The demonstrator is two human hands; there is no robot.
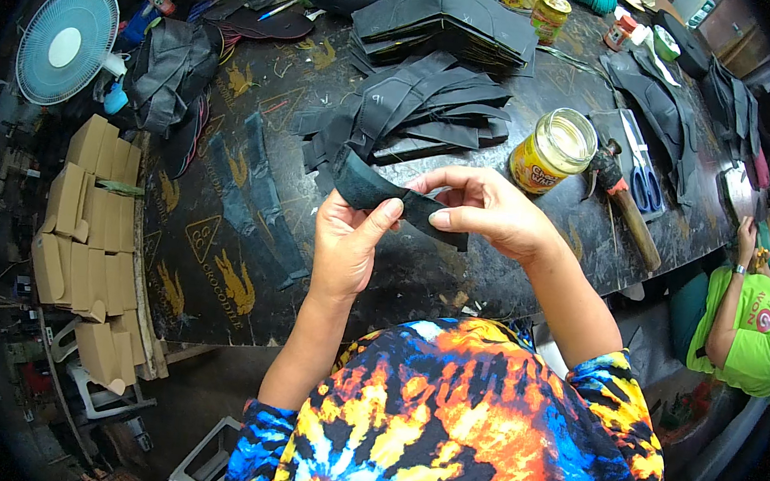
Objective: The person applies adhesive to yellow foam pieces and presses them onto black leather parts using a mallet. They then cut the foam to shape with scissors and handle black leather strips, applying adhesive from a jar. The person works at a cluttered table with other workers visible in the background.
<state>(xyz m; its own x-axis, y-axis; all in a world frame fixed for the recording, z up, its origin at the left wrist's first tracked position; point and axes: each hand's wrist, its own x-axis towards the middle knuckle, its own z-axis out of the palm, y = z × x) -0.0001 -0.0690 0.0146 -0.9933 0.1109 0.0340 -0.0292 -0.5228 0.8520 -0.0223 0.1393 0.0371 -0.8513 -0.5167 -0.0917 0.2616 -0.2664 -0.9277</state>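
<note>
A dark strip of leather-like material (367,183) is stretched between my two hands above the table's near side. My left hand (348,237) pinches its middle, thumb on top, with the broader end rising past the fingers. My right hand (489,215) grips it between thumb and fingers nearer its other end, which hangs down a little. Just beyond my hands lies a loose heap of black cut pieces (417,104). To the right of them stands an open glass jar (553,152) of pale contents with a yellow label. Two dark strips (264,196) lie flat on the table left of my hands.
A hammer (625,203) and blue-handled scissors (644,168) lie on the right. Behind the heap is a taller stack of black pieces (443,23). A fan (67,43) and cardboard boxes (95,222) flank the table (213,289). Other people sit at far left and right.
</note>
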